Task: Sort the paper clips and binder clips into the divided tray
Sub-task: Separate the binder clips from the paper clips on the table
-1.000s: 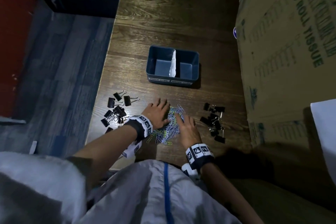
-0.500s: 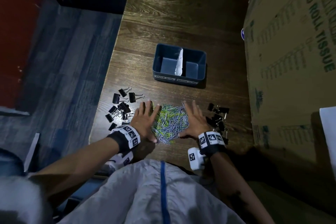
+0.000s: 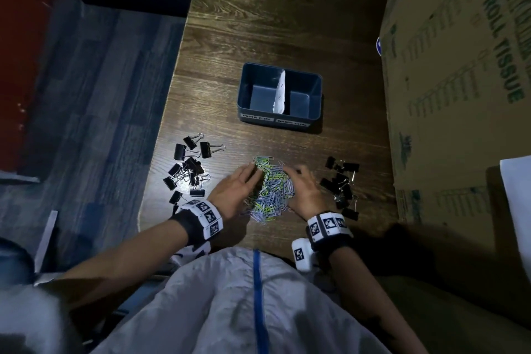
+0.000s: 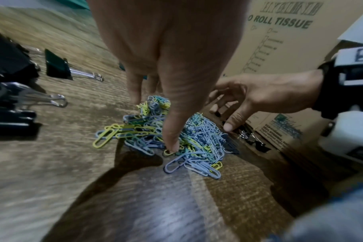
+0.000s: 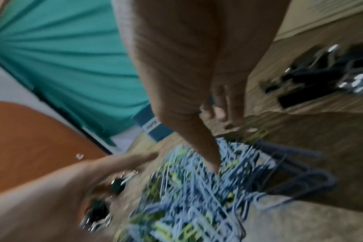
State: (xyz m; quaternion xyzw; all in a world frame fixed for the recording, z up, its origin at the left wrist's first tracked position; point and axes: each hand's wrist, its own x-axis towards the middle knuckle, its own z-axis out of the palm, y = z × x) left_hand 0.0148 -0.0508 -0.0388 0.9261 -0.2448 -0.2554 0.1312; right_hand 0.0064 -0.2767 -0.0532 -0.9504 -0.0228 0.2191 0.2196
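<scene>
Nothing sits in the divided tray at upper centre yet: I cup both hands, left hand and right hand spread wide, around the paper clips heaped mid-frame on the counter, binder clips flanking them unsorted.

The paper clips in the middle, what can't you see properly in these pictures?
- Paper clip pile: both sides hidden under the left hand and right hand in the head view, so no count.
- Right wrist view: motion blur smears the clips together.
- Tray labels: the right one is too small and dim to read in the head view.
- Right binder clips: tangled and dark, hard to separate.
</scene>
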